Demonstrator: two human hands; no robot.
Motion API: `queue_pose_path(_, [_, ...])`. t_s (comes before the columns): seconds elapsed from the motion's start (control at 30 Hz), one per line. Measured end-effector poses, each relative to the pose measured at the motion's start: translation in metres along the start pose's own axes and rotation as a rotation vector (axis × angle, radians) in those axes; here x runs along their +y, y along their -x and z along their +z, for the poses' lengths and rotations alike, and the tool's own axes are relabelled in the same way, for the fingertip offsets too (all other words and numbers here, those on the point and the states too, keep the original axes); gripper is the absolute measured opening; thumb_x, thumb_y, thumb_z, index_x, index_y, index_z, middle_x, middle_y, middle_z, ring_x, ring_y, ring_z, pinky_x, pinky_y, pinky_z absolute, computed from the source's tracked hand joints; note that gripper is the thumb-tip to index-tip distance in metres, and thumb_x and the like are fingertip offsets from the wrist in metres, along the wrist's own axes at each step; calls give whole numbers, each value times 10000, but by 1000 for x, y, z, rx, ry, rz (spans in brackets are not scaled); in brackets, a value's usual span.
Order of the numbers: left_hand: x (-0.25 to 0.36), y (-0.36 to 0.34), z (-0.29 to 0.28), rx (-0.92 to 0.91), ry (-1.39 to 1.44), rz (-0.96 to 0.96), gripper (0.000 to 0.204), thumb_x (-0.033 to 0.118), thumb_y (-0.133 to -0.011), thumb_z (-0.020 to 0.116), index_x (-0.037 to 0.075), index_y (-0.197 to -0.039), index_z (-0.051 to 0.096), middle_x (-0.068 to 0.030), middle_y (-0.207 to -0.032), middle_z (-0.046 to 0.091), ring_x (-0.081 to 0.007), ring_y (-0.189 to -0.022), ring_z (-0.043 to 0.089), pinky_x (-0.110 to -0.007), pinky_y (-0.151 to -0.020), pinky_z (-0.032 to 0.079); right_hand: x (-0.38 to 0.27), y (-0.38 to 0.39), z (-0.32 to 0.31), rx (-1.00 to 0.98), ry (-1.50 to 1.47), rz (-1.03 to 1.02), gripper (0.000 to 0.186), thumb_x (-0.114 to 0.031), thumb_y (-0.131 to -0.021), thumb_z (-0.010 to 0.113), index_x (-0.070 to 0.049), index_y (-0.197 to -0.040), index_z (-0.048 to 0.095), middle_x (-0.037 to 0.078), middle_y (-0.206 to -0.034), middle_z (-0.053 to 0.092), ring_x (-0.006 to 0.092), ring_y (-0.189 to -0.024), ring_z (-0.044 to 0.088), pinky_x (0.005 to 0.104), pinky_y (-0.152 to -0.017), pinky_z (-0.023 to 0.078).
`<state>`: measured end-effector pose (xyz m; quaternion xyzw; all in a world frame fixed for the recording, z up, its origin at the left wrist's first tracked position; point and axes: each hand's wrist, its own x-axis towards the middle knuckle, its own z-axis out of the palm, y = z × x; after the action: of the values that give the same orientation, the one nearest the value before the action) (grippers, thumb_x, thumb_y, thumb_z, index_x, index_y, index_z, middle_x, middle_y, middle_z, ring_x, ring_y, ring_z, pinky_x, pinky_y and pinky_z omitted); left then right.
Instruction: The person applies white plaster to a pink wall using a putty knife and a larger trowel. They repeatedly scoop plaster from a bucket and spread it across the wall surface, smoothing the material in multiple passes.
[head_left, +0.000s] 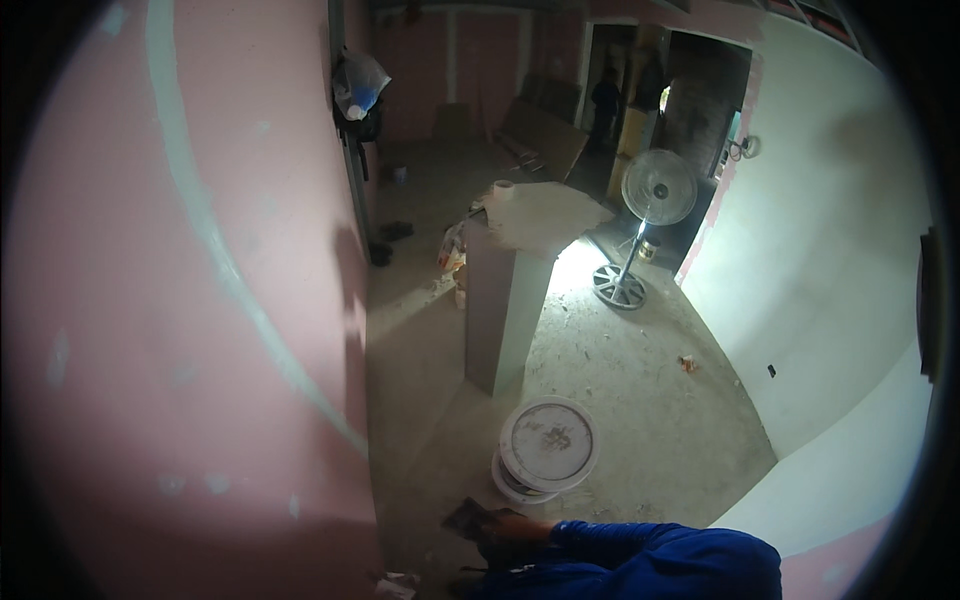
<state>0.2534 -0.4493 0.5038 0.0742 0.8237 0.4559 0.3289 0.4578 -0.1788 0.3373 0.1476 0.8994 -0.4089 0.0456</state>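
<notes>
At the near edge, a blue sleeve (pixel 650 555) reaches in from the right, ending in the person's right hand (pixel 524 528). The hand is in shadow against a dark object (pixel 468 519) just left of it, too dim to identify; I cannot tell whether the fingers are apart, together or clamped on it. The left hand is out of view, so its fingers cannot be told either.

Just beyond the right hand, a pale round bucket (pixel 550 445) stands on the concrete floor (pixel 650 400), its lid smudged in the middle. Along the left runs a pink wall (pixel 110 300) with a curving pale stripe; on the right is a whitish wall (pixel 830 260).

Farther on, in the middle, stands a tall grey box (pixel 490 310) with a flat board (pixel 560 212) on top, bearing a small white roll (pixel 503 190). Beyond it, to the right, is a standing fan (pixel 659 188) beside a brightly lit patch of floor. At far left hangs a plastic bag (pixel 360 85); at the far end, a dark figure (pixel 605 100) shows in a doorway.
</notes>
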Motion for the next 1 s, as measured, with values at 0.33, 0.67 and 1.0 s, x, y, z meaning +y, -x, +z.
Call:
queue_pose_path(0.33, [1,-58,-32,-13,7,-105,398,306,-883,723,6,-1130,640,-98,-921,674,-201,-765,640,-365,-690,506,-16,-42,18,-423,191,-120,423,-244,-1066,465,-58,-1441,524,292,-1247,611,467,-1100,640,519,-933,518])
queue_pose_path(0.67, [68,-154,37,-3,-67,-236,439,297,-862,746,-13,-1157,648,-111,-968,697,-204,-811,666,-358,-721,527,58,-133,15,-346,-151,-97,435,-302,-1106,408,-129,-1493,508,265,-1169,662,458,-1046,659,500,-914,519])
queue_pose_path(1.0, [91,-179,77,52,-64,-394,482,288,-842,770,-33,-1183,656,-124,-1016,721,-206,-856,693,-351,-752,548,5,-186,-163,-673,-379,323,501,-351,-1092,469,-130,-1536,396,199,-1425,434,382,-1298,406,501,-1058,332])
